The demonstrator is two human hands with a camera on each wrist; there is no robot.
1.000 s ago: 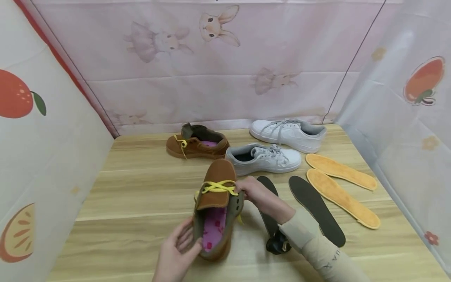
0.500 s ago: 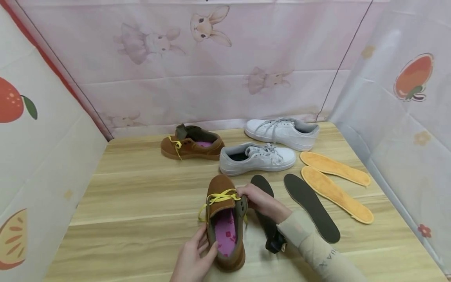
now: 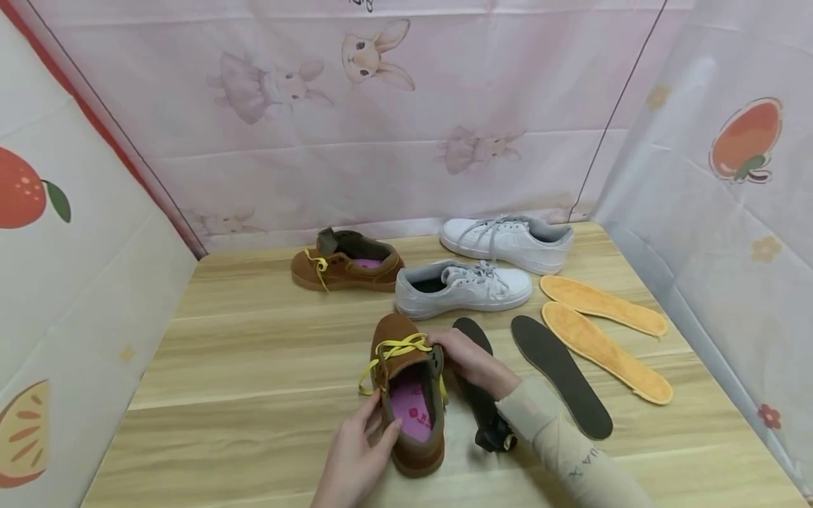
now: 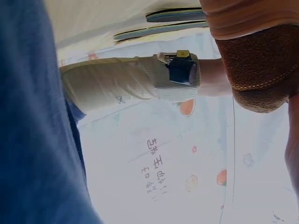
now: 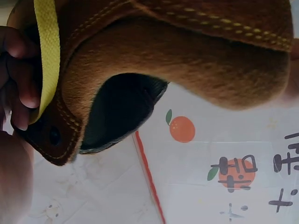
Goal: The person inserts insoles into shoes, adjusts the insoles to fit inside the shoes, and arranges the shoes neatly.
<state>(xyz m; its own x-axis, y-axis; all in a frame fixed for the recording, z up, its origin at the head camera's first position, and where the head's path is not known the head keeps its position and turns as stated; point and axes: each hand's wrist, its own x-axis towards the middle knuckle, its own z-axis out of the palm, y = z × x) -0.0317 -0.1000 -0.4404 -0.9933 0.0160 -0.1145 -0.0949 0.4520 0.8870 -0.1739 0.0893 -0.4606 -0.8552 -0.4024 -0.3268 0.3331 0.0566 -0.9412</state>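
Observation:
In the head view my left hand (image 3: 356, 444) grips the near left side of a brown lace-up shoe (image 3: 422, 458), its thumb over the collar. The right hand (image 3: 466, 356) pinches the shoe's right eyelet flap near the yellow lace (image 3: 400, 347). Inside the shoe lies a pink insole (image 3: 411, 413); the toe points away from me. The left wrist view catches the brown heel (image 4: 261, 60) between parts of the hand. Up close in the right wrist view, curled fingers (image 5: 23, 84) sit at the flap beside the lace (image 5: 49, 56). Whether the sole touches the table cannot be told.
Behind stands another brown shoe (image 3: 346, 271), left of two white sneakers (image 3: 470, 293). Two dark insoles (image 3: 562, 374) and two orange insoles (image 3: 610, 353) lie on the right of the wooden table (image 3: 254, 395). Printed curtains (image 3: 286, 162) enclose the back and sides.
Both hands have shifted the held brown shoe slightly right, and its toe has come nearer to me. The grip looks the same; the other shoes and the insoles stay in place.

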